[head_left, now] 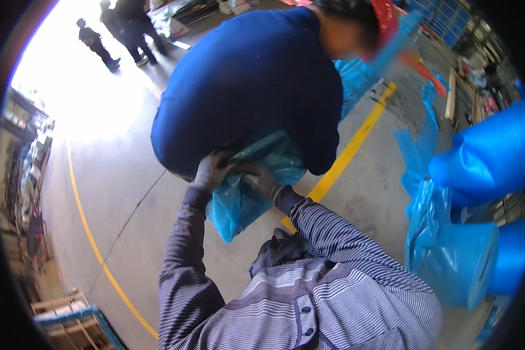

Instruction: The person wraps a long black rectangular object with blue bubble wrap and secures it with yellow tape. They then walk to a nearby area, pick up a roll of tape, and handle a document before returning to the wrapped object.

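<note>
Blue translucent plastic sheeting (239, 205) is bunched up in front of me, with a loose corner hanging down toward the floor. My left hand (212, 171), in a grey glove, has its fingers closed on the upper left edge of the sheeting. My right hand (261, 179), gloved too, grips it a little to the right, its fingertips partly buried in the folds. A person in a dark blue top (245, 76) bends over right against the sheeting and hides its far side. What lies under the plastic is out of sight.
Large blue plastic rolls (487, 154) and a clear blue film roll (455, 262) stand at the right. Torn film strips (417, 149) lie near a yellow floor line (356, 146). A wooden frame (79, 321) is at lower left. People (131, 29) stand far off.
</note>
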`<state>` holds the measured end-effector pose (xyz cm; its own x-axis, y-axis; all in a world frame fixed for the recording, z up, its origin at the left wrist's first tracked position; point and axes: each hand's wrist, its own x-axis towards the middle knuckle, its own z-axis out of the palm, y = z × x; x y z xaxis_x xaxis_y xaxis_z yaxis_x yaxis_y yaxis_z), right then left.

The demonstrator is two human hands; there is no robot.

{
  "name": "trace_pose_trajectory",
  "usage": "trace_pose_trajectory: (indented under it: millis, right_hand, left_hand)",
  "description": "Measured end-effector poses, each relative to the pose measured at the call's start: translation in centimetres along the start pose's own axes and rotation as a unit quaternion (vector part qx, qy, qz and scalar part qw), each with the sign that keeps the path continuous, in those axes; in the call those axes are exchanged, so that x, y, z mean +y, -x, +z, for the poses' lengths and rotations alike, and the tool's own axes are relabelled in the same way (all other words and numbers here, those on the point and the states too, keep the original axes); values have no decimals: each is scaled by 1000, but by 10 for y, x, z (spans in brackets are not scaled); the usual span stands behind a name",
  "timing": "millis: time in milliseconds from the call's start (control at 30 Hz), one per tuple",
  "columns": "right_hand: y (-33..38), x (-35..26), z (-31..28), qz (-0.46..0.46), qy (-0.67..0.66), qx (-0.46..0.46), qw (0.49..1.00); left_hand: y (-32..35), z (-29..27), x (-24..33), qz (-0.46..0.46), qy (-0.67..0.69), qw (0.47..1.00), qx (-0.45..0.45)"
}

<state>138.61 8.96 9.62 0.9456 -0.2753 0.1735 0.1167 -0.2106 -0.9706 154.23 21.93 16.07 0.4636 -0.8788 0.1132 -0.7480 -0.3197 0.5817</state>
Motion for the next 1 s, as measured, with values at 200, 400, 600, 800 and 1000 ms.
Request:
trace_pose_trajectory:
  millis: [200,400,600,800,1000]
  right_hand:
    - [23,-19,-22,33,-185,55,981]
    - [95,-53,-52,98,397,63,910]
    - [37,-15,-4,54,450,29,891]
    - [5,2,14,120,286,14,951]
    - [17,-3,-1,19,337,170,926]
  left_hand:
    - [23,60,-19,7,-87,979,182]
    - [26,53,-7,-3,-60,978,199]
    - [8,1,7,19,134,985,108]
    - [24,16,26,111,-66,992,2]
    - [44,15,28,82,-130,988,-26]
